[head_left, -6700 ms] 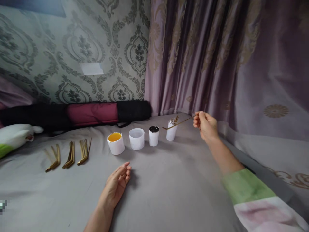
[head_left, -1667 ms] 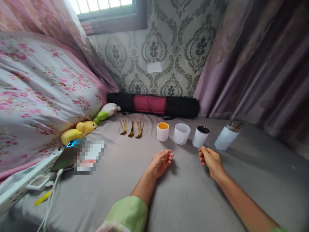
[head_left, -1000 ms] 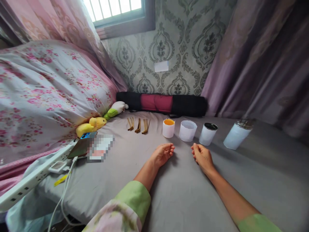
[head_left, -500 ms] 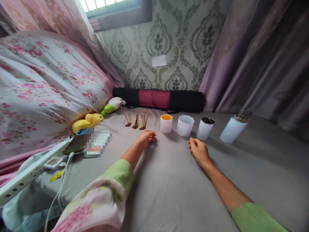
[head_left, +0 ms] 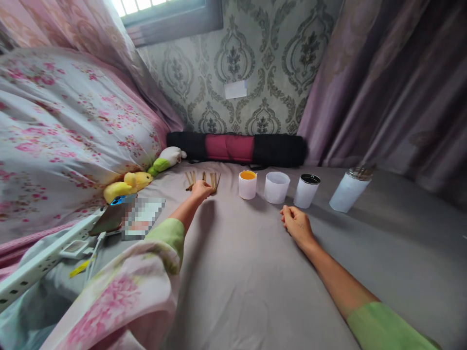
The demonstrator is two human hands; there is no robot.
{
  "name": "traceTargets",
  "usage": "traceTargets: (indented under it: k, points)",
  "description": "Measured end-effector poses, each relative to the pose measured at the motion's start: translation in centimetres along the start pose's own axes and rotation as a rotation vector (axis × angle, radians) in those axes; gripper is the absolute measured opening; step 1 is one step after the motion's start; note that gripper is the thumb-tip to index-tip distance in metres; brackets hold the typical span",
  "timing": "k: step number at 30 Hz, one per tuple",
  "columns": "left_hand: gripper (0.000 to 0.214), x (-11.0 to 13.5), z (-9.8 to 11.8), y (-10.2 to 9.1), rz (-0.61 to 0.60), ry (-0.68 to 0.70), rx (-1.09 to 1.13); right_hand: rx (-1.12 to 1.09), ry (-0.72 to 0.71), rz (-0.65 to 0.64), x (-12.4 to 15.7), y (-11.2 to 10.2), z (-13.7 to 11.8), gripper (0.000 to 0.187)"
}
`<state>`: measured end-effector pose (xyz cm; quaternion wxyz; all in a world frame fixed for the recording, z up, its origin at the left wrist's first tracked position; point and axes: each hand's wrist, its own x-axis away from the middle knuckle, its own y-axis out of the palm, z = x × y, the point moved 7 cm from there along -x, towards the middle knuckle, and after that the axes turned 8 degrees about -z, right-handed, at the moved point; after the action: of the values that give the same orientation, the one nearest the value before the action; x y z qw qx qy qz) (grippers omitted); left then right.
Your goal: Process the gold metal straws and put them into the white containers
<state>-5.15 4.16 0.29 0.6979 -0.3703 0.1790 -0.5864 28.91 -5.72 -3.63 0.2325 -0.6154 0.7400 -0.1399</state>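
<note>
Three bundles of thin gold-coloured sticks (head_left: 214,183) lie towards the far edge of the grey-sheeted bed (head_left: 233,272), left of its middle. The left hand (head_left: 201,189) reaches across them, its fingers bent at the near ends of the middle and right bundles; whether it grips any stick cannot be told, as the hand hides the contact. Principal risk: with bundles so close together, the fingers or wrist could drag a neighbour and mix the groups. The right hand (head_left: 296,224) is loosely curled, nothing visible in it, just short of the dark-mouthed cup (head_left: 307,192); a careless forward movement could knock that cup or the frosted tub (head_left: 277,188), the soft bedding giving poor footing. The stick-filled cylinder (head_left: 348,193), towards the right edge, appears tilted, possibly lens distortion; being tall and top-loaded, it would topple most readily if bumped.
</note>
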Motion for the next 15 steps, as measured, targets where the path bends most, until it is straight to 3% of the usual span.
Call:
traceTargets:
  k: [8, 15]
  points:
    - [0.02, -1.5, 1.1, -0.8, 0.054, 0.079, -0.204, -0.001, 0.008, -0.004, -0.2, 0.2, 0.4, 0.045]
    - [0.021, -2.0, 1.9, -0.2, 0.048, 0.119, -0.314, 0.007, 0.003, 0.0, -0.1, 0.1, 0.3, 0.045]
